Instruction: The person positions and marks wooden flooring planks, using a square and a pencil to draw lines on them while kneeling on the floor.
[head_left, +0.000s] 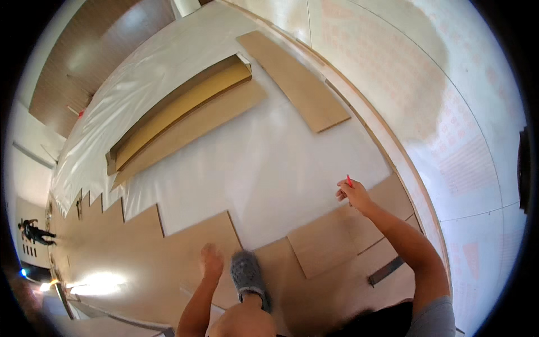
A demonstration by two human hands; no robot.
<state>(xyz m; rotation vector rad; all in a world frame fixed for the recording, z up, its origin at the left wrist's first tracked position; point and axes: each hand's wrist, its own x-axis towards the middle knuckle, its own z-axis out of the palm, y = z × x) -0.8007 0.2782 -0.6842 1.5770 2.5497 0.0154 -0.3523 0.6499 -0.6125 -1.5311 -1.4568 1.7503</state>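
My right hand (351,194) grips a thin red pen (349,181) above the white sheet (286,185), just over the edge of a loose board (317,247) laid on the laid wood planks (135,253). My left hand (210,258) hangs over the planks beside my grey clog (247,269), its fingers smeared by motion. A dark flat bar (386,271) lies on the planks by my right forearm. The planking has a stepped front edge along the sheet.
An open long carton (179,112) lies on the sheet ahead with a plank beside it; another plank (292,78) lies near the right wall (477,140). At far left a person (35,231) in dark clothes stands near a bright light (45,286).
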